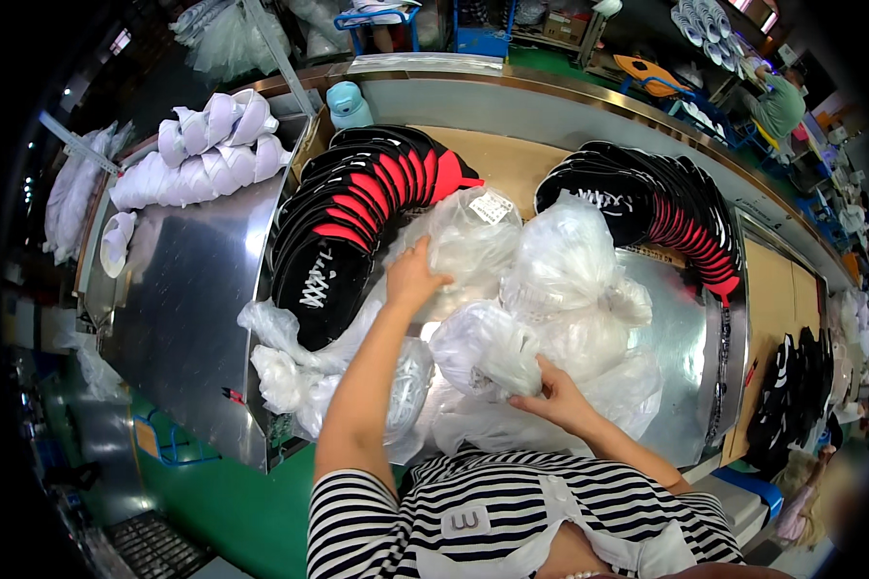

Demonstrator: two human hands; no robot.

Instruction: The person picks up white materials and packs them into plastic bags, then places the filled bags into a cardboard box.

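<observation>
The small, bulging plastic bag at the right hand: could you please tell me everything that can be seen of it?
The plastic bag looks thin, crinkled and whitish, partly see-through, with shiny folds. It is rounded and puffed out on the left and bunched on the right, where the right hand's grip holds its edge between thumb and fingers. It sits near the middle of the view, in front of a larger clear bag. Its contents look pale but cannot be made out.

The shirt [550,473] is striped dark and white; sleeves [348,521] short; collar [658,555] pale. A pale patch [465,521] bears one marking; the necklace [581,575] is white-beaded.
</observation>
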